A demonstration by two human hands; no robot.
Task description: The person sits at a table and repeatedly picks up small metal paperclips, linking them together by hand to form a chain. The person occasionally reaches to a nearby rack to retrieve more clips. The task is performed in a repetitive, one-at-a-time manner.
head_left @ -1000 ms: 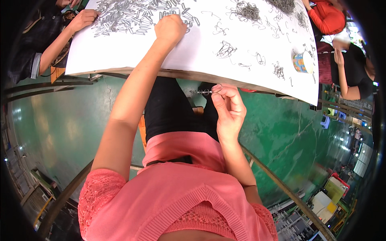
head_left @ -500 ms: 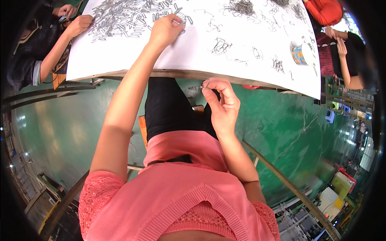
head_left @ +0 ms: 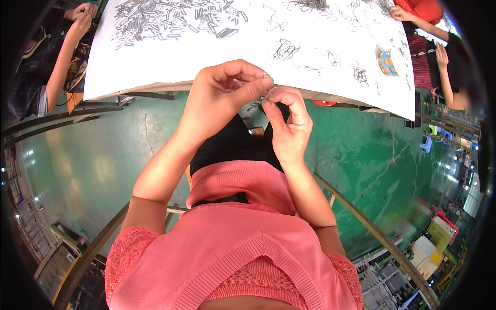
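Observation:
My left hand (head_left: 214, 98) is closed in a pinch just off the table's near edge, with a small glinting metal link (head_left: 265, 75) partly hidden at its fingertips. Meeting it fingertip to fingertip, my right hand (head_left: 290, 124) pinches a thin wire (head_left: 268, 94). Below the fingers, above my lap, hangs a small bunch of metal links (head_left: 253, 107), mostly covered by the hands. Many narrow, elongated grey links (head_left: 160, 20) lie in a spread heap at the table's far left. Tangled dark wire hooks (head_left: 285, 50) are scattered right of it.
The white-covered table (head_left: 155, 67) has a wooden near edge. A patterned paper cup (head_left: 387, 63) stands at its right side. One person's hands (head_left: 80, 20) show at the left; other people's hands (head_left: 401, 14) are at the right. A wooden bar (head_left: 372, 235) runs beside my right arm.
My left hand has come back from the heap of links toward me and now meets my right hand. At the right, a person's hand has reached onto the table.

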